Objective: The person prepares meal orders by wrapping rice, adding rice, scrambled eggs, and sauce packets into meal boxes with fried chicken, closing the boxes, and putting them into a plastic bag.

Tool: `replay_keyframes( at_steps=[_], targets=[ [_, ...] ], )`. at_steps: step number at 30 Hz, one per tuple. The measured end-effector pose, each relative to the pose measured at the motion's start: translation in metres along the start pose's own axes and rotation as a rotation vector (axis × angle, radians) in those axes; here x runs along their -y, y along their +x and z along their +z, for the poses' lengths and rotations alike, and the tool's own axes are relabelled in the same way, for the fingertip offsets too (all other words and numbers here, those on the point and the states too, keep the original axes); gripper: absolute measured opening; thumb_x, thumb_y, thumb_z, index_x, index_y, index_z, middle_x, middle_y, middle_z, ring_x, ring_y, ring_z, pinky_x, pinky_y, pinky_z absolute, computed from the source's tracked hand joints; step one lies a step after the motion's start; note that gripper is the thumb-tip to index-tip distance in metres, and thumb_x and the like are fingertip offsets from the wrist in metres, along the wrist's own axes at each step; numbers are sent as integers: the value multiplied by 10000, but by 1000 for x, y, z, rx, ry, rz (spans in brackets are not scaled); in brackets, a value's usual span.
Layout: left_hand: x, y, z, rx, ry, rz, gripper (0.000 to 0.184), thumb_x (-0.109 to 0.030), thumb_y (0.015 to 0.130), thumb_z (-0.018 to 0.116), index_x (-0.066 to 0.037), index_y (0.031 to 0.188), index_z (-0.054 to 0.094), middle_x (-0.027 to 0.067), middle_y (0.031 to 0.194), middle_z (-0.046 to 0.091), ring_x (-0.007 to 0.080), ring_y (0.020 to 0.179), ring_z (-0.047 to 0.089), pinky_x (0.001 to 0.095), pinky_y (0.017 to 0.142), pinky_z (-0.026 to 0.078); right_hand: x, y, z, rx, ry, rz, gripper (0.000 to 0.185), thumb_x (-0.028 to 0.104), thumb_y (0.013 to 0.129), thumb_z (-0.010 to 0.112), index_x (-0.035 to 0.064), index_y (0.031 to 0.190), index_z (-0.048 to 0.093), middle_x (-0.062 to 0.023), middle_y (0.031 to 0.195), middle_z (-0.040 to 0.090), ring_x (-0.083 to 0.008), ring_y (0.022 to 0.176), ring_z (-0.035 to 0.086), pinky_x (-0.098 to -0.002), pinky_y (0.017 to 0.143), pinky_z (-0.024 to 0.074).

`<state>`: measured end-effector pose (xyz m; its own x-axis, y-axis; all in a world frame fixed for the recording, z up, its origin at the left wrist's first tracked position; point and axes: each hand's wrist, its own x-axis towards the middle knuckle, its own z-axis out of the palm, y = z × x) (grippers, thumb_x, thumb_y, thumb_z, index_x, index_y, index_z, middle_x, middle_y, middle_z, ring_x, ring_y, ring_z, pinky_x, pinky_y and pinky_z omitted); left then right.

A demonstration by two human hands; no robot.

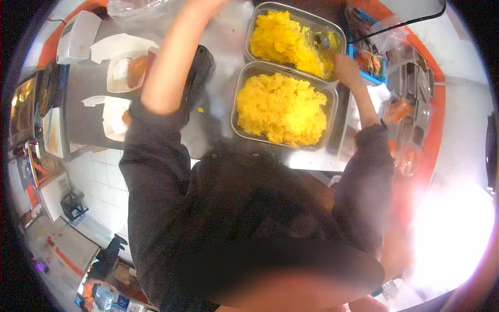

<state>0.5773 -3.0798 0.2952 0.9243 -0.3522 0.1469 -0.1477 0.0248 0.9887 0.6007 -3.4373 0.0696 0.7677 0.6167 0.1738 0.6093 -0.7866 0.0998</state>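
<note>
Neighboring food containers [334, 122]: blue-edged tray [373, 79]

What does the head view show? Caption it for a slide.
Two trays of yellow food on a counter, right hand at the far tray, left arm reaching forward.

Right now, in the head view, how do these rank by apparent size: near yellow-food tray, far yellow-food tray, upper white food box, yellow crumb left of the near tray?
Largest: near tray and far tray, too alike to rank
Then: upper white box
Smallest: yellow crumb
</note>
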Motion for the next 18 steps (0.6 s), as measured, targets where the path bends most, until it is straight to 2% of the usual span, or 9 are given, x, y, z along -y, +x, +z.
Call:
replay_keyframes(
  at_steps=[2, 4, 6, 8, 11, 12, 14, 16, 18],
  targets=[
    [67, -10, -16, 101, 31, -40, 535, -366, 956, 419, -19, 1358, 349, 155, 1349, 435, 231, 1226, 447, 361, 1002, 397, -6, 10, -12, 122, 7, 58, 202, 98, 830, 448, 25, 986, 554, -196, 702, 621, -375, 646, 623, -452, 536, 505],
    [146, -30, -17, -102, 275, -176, 304, -281, 941, 485, -43, 1120, 544, 71, 1006, 617, 164, 796, 613, 266, 675, 496, -8, 16, -16, 238, 45, 57, 175, 97, 825, 458, 33, 948, 564, -196, 716, 624, -372, 683, 627, -476, 564, 498],
    [203, -53, -13, -310, 482, -195, 310, -254, 914, 519, -58, 1152, 552, 96, 1007, 626, 183, 830, 624, 285, 718, 494, 4, 23, -18, 252, 16, 62, 160, 98, 824, 462, 35, 922, 572, -191, 724, 627, -364, 692, 629, -476, 570, 497],
    [269, -65, -17, -527, 894, 7, 348, -259, 889, 555, -59, 1174, 549, 111, 966, 641, 192, 794, 630, 278, 687, 494, 11, 28, -21, 261, -19, 65, 148, 99, 824, 466, 37, 896, 580, -186, 731, 631, -357, 702, 632, -476, 576, 496],
    [267, -78, -7, -400, 571, -274, 301, -157, 867, 546, -19, 1135, 546, 166, 943, 637, 255, 912, 628, 344, 778, 489, 9, 34, -41, 131, 53, 90, 147, 116, 822, 483, 26, 888, 579, -185, 730, 636, -356, 692, 632, -469, 576, 499],
    [256, -77, -2, -398, 566, -265, 301, -157, 867, 546, -19, 1135, 546, 166, 943, 637, 255, 912, 628, 344, 778, 489, 11, 37, -55, 164, 51, 118, 154, 128, 812, 500, 23, 894, 577, -183, 716, 633, -348, 681, 635, -460, 567, 499],
    [239, -75, 6, -265, 161, -496, 277, -110, 859, 541, 1, 1112, 539, 180, 910, 627, 267, 901, 634, 343, 775, 492, 24, 33, -70, 203, 50, 148, 165, 140, 801, 516, 20, 900, 574, -180, 702, 631, -340, 670, 638, -452, 558, 499],
    [248, -73, 14, -310, 189, -495, 259, -67, 843, 539, -7, 1095, 547, 164, 882, 627, 250, 864, 639, 334, 749, 487, 47, 27, -78, 366, -37, -6, 174, 148, 773, 543, 22, 886, 583, -173, 685, 628, -318, 649, 642, -431, 541, 499],
    [264, -72, 18, -395, 365, -322, 261, -42, 830, 535, -27, 1090, 555, 143, 867, 634, 233, 831, 637, 335, 733, 479, 79, 26, -82, 297, 41, -78, 140, 119, 744, 554, 32, 843, 602, -152, 677, 629, -300, 638, 644, -408, 529, 502]
  ],
)
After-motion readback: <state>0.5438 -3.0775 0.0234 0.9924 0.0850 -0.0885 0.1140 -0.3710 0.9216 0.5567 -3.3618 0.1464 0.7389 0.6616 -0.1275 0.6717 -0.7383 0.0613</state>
